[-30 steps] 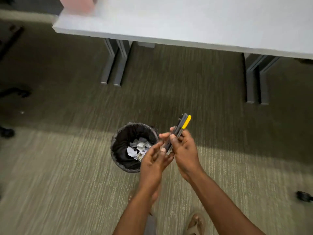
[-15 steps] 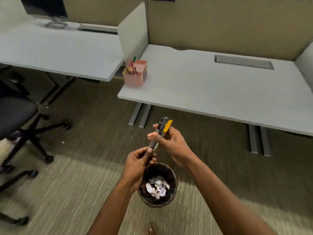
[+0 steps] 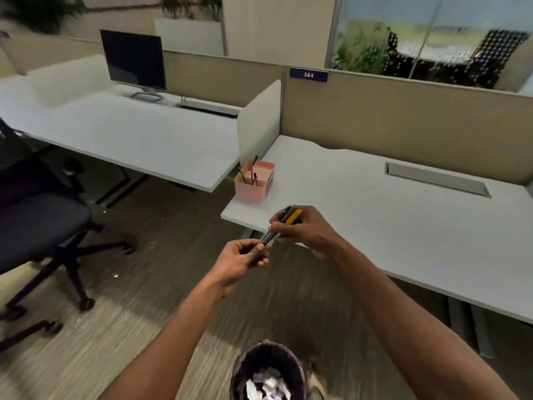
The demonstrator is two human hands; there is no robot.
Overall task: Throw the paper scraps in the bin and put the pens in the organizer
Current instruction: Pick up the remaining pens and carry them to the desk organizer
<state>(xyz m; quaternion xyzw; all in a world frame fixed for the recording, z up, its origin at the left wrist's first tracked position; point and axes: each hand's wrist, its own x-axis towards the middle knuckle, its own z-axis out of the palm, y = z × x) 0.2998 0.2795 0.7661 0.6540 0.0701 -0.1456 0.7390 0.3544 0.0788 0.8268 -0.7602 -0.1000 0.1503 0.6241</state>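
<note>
A bundle of pens [image 3: 284,223], dark ones plus one with a yellow cap, is held between both hands in mid-air near the desk corner. My right hand [image 3: 310,230] grips the upper part of the bundle and my left hand [image 3: 240,261] pinches its lower end. A pink organizer [image 3: 255,184] with a few pens in it stands on the near left corner of the white desk [image 3: 403,226], just beyond my hands. Crumpled white paper scraps [image 3: 266,383] lie in the black bin [image 3: 294,368], which sits on the floor at the bottom edge.
A black office chair [image 3: 43,226] stands on the carpet to the left. A second white desk [image 3: 129,140] carries a dark monitor [image 3: 134,62]. Beige partitions [image 3: 403,111] back both desks. Small bits lie on the carpet near the chair base.
The view has tilted up from the floor to the desks, so the bin has slid to the bottom edge. Both hands have kept hold of the pens and come nearer the organizer.
</note>
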